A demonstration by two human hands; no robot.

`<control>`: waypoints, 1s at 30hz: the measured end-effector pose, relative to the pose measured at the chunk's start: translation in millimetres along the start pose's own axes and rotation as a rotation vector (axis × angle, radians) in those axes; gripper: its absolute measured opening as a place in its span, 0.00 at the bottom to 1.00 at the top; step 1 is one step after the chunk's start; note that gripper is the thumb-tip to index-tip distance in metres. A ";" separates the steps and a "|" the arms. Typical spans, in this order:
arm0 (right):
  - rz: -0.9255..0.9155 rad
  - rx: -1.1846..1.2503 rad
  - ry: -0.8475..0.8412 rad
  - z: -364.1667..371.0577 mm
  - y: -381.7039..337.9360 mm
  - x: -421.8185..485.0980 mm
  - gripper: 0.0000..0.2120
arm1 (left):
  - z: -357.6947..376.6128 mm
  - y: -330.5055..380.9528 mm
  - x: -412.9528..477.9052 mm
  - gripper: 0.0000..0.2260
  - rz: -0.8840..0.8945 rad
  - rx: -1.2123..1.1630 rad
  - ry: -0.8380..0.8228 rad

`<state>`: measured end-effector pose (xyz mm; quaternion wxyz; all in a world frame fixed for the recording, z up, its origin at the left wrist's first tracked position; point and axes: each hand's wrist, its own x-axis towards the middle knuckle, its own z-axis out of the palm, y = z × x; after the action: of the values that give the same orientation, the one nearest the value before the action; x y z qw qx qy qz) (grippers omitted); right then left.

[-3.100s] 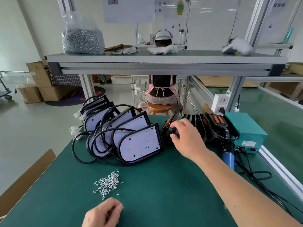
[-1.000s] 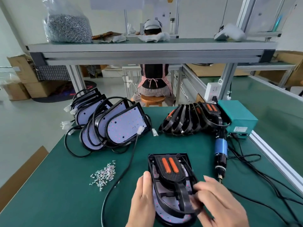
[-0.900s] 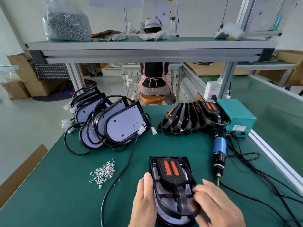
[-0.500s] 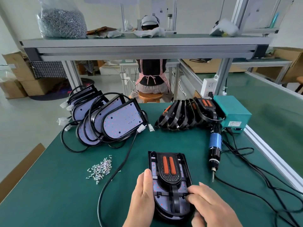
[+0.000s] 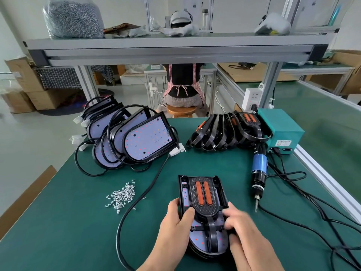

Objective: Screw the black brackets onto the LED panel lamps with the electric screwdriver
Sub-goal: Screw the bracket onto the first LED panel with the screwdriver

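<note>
One LED panel lamp [image 5: 196, 240] lies flat at the near edge of the bench [image 5: 68, 222]. One black bracket [image 5: 203, 194] sits on it, I judge aligned for screwing. The left grip [image 5: 175, 222] clasps the lamp's left rim, steadying it. The right grip [image 5: 244, 231] is blurred, so I cannot tell its hold. One electric screwdriver [image 5: 258, 173] lies untouched. There is one screw heap [image 5: 122, 196]. At least four leaning lamps [image 5: 148, 139] and roughly six spare brackets [image 5: 224, 133] wait behind.

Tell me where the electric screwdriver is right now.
In the head view, the electric screwdriver lies on the right side of the green table, just in front of the teal box and right of the flat-lying lamp, tip pointing toward the person.
</note>
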<state>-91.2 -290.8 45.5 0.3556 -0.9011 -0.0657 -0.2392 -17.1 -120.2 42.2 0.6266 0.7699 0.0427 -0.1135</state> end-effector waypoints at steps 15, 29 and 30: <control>0.075 0.091 -0.113 16.9 10.5 -2.1 0.23 | 1.6 11.5 1.2 0.13 0.105 0.003 -0.079; 0.004 -0.007 -0.139 25.7 9.8 -4.1 0.33 | -17.9 26.3 -7.5 0.17 0.466 0.767 0.182; -0.001 -0.017 -0.131 27.2 10.4 -4.7 0.32 | -35.3 27.4 -4.7 0.16 0.545 0.795 0.337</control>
<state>-81.9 -279.9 19.7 0.3427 -0.9179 -0.0870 -0.1804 -11.6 -91.3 76.1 0.2765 0.9395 -0.1055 0.1724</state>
